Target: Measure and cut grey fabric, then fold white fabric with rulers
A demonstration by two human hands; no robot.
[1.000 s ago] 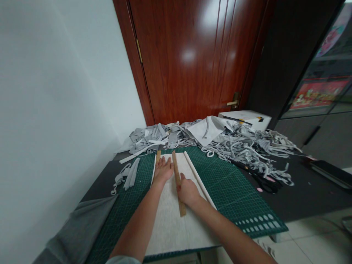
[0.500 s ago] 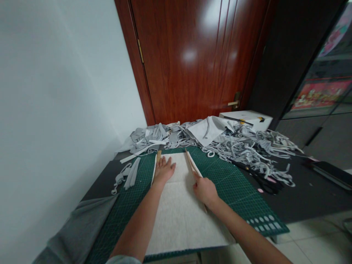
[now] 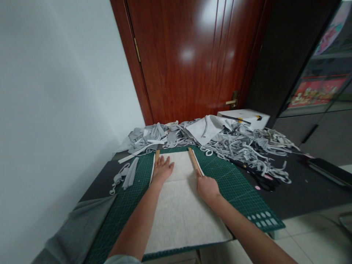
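A white felt sheet (image 3: 178, 209) lies flat on a green cutting mat (image 3: 236, 190). My left hand (image 3: 161, 171) rests flat on the sheet's far left part, fingers spread, next to the end of a wooden strip (image 3: 157, 155) at the sheet's left edge. My right hand (image 3: 207, 189) grips a wooden ruler (image 3: 193, 161), which lies along the sheet's right edge and points away from me. The ruler's near half is hidden under my right hand and forearm.
A heap of grey fabric strips (image 3: 242, 146) covers the far side of the dark table. Black scissors (image 3: 261, 179) lie right of the mat. A white box (image 3: 247, 117) stands behind the heap, before a red-brown door. Grey cloth (image 3: 74, 234) drapes the near left corner.
My right hand has carried the wooden ruler from the middle of the sheet to its right edge. My left hand has stayed in place on the sheet.
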